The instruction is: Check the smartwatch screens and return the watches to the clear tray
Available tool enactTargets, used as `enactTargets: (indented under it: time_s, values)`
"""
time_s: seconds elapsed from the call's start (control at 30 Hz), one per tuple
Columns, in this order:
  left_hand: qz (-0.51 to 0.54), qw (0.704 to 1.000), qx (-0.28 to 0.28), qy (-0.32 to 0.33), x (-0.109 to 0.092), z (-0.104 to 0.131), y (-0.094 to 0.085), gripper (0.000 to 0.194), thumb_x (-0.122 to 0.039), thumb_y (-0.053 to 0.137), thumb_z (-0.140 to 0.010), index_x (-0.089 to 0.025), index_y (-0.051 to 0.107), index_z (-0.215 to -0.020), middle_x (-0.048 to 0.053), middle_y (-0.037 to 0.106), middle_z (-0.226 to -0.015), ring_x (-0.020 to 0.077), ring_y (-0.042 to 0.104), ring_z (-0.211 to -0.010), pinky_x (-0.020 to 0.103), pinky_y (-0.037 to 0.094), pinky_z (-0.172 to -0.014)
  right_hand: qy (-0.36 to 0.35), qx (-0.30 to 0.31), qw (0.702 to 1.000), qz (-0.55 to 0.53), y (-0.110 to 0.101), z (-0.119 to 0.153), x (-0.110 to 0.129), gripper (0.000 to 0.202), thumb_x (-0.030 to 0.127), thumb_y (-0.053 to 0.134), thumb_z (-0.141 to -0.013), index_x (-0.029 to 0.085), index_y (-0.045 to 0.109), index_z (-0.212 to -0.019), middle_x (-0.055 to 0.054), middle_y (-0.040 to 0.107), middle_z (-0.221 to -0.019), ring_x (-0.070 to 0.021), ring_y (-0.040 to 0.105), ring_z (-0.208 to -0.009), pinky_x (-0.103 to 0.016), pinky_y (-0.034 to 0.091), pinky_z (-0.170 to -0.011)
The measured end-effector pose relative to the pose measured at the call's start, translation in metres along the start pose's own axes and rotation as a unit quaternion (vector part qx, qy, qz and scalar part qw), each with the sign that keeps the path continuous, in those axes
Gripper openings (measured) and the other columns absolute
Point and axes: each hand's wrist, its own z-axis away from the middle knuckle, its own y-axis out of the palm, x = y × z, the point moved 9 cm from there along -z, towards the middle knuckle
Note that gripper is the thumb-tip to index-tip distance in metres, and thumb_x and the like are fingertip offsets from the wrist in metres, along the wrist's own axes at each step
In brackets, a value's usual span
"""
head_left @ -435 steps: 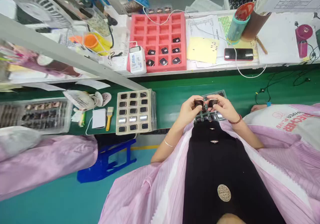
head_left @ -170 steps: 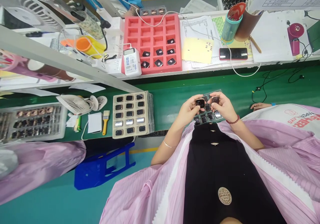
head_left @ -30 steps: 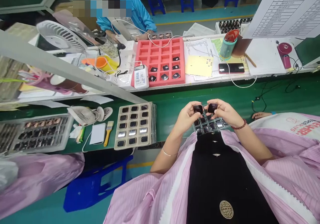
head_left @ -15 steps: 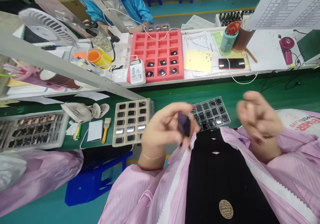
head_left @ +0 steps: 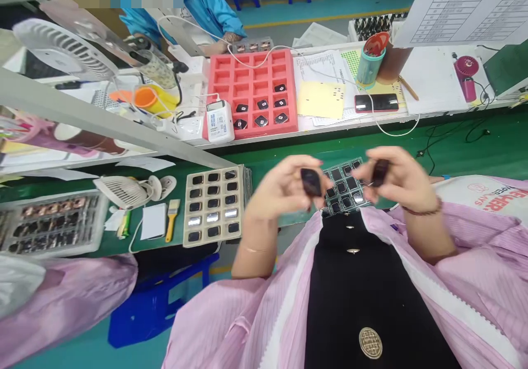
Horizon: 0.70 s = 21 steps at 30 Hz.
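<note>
My left hand (head_left: 284, 187) pinches a dark, squarish piece (head_left: 311, 182) between thumb and fingers, its glossy face toward me. Level with it on the right, my right hand (head_left: 398, 176) grips another small dark piece (head_left: 379, 172), partly covered by the fingers. The two hands are apart. Behind and between them, a clear tray (head_left: 339, 172) of dark square pieces lies on the green table, partly hidden. To the left stands a stack of beige trays (head_left: 224, 201) with dark and silvery pieces in rows.
A red compartment tray (head_left: 293, 83) with several black pieces stands on the white shelf (head_left: 437, 91), near a phone (head_left: 376, 103). A brush (head_left: 172, 220), white fan (head_left: 124, 192) and another tray (head_left: 97, 220) lie left. A person in blue (head_left: 212, 6) sits opposite.
My right hand has moved left and up toward my left hand, and a dark piece now shows in it. The piece in my left hand has turned. The view has shifted slightly.
</note>
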Motion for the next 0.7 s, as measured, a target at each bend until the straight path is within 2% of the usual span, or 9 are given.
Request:
enactTargets:
  time_s: [0.03,0.1,0.17,0.23,0.3,0.4,0.57,0.7]
  values:
    - [-0.013,1.0,0.005,-0.017,0.013,-0.009,0.002,0.062,-0.024,0.091,-0.073,-0.019,0.061,-0.127,0.01,0.073,-0.109,0.0208,0.073,-0.082,0.029,0.058,-0.068,-0.026,-0.008,1.0,0.015,-0.004,-0.011,-0.005,0.066,0.033,0.085,-0.081,0.028,0.052,-0.138,-0.009,0.068,-0.131,-0.0187,0.072,-0.095,-0.03,0.061,-0.073]
    - [-0.046,0.998,-0.017,-0.048,0.043,-0.027,0.001,0.058,-0.026,0.09,-0.075,-0.02,0.063,-0.125,0.009,0.073,-0.108,0.0191,0.073,-0.083,0.027,0.057,-0.07,-0.064,-0.028,0.996,0.056,-0.016,-0.031,-0.021,0.064,0.033,0.085,-0.078,0.024,0.055,-0.134,-0.01,0.071,-0.126,-0.0186,0.073,-0.092,-0.026,0.06,-0.066]
    - [-0.076,0.993,-0.067,-0.062,0.068,-0.038,-0.005,0.047,-0.035,0.085,-0.079,-0.018,0.066,-0.118,0.008,0.073,-0.105,0.0175,0.071,-0.079,0.028,0.057,-0.072,-0.066,-0.054,0.991,0.101,-0.028,-0.044,-0.04,0.051,0.038,0.077,-0.085,0.02,0.06,-0.129,-0.011,0.073,-0.118,-0.018,0.074,-0.086,-0.025,0.059,-0.062]
    - [-0.098,0.988,-0.103,-0.066,0.082,-0.041,-0.01,0.04,-0.042,0.081,-0.081,-0.016,0.068,-0.108,0.007,0.072,-0.095,0.0171,0.068,-0.074,0.029,0.056,-0.068,-0.062,-0.081,0.986,0.135,-0.039,-0.048,-0.054,0.04,0.041,0.069,-0.09,0.018,0.064,-0.122,-0.01,0.076,-0.109,-0.0165,0.073,-0.077,-0.025,0.058,-0.057]
    - [-0.11,0.985,-0.122,-0.06,0.085,-0.04,-0.012,0.037,-0.042,0.08,-0.081,-0.016,0.068,-0.104,0.007,0.072,-0.092,0.0184,0.068,-0.076,0.029,0.056,-0.067,-0.061,-0.094,0.983,0.148,-0.043,-0.047,-0.06,0.036,0.041,0.065,-0.091,0.017,0.066,-0.119,-0.009,0.077,-0.105,-0.0159,0.072,-0.072,-0.026,0.057,-0.055]
    - [-0.112,0.984,-0.129,-0.045,0.079,-0.037,-0.013,0.039,-0.035,0.082,-0.078,-0.017,0.066,-0.109,0.008,0.072,-0.099,0.0207,0.068,-0.089,0.03,0.057,-0.074,-0.069,-0.086,0.984,0.143,-0.041,-0.044,-0.061,0.041,0.034,0.068,-0.087,0.017,0.063,-0.124,-0.01,0.076,-0.11,-0.0169,0.072,-0.076,-0.027,0.058,-0.058]
    - [-0.118,0.982,-0.143,-0.046,0.081,-0.034,-0.015,0.039,-0.027,0.079,-0.078,-0.017,0.063,-0.112,0.005,0.07,-0.093,0.0176,0.066,-0.085,0.029,0.055,-0.076,-0.075,-0.076,0.985,0.135,-0.038,-0.045,-0.064,0.042,0.025,0.064,-0.085,0.017,0.06,-0.125,-0.01,0.076,-0.111,-0.0157,0.073,-0.077,-0.026,0.059,-0.061]
    - [-0.118,0.982,-0.143,-0.037,0.083,-0.033,-0.015,0.04,-0.024,0.078,-0.077,-0.017,0.062,-0.113,0.005,0.07,-0.094,0.0192,0.066,-0.089,0.03,0.055,-0.077,-0.077,-0.073,0.986,0.129,-0.039,-0.045,-0.068,0.044,0.022,0.064,-0.082,0.018,0.059,-0.126,-0.009,0.076,-0.112,-0.0153,0.073,-0.078,-0.026,0.059,-0.061]
